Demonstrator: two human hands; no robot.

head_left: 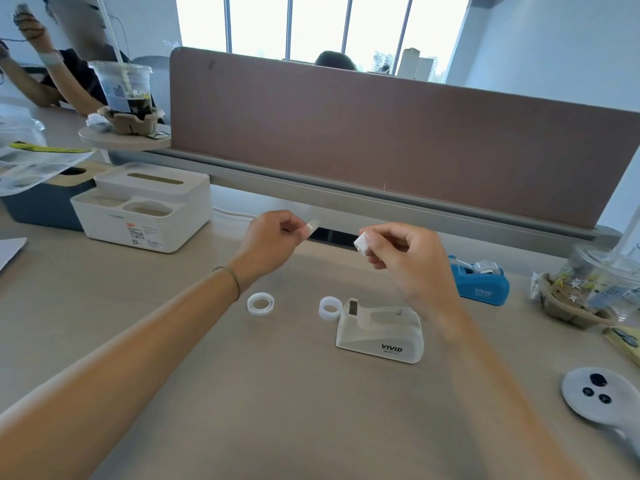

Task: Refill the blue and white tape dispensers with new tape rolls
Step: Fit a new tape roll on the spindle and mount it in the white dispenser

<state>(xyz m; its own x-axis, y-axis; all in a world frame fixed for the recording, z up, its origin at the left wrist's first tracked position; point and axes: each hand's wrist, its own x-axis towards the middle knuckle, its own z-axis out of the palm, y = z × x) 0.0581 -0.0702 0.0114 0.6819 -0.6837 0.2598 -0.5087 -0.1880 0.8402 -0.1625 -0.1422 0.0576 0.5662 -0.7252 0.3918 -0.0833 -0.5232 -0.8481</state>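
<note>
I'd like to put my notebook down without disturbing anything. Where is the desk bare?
Bare desk lies near you, in front of the white dispenser and the two rings. Another bare stretch lies left of the rings, below the white organizer. The right edge is crowded: blue dispenser, cup, round pad.

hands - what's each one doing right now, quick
Left hand: pinching a strip of tape.
Right hand: gripping a small white piece, unclear what.

Your left hand (268, 237) is raised, fingers curled in a pinch; your right hand (403, 252) is level with it, fingers curled likewise; both forearms extended.
</note>
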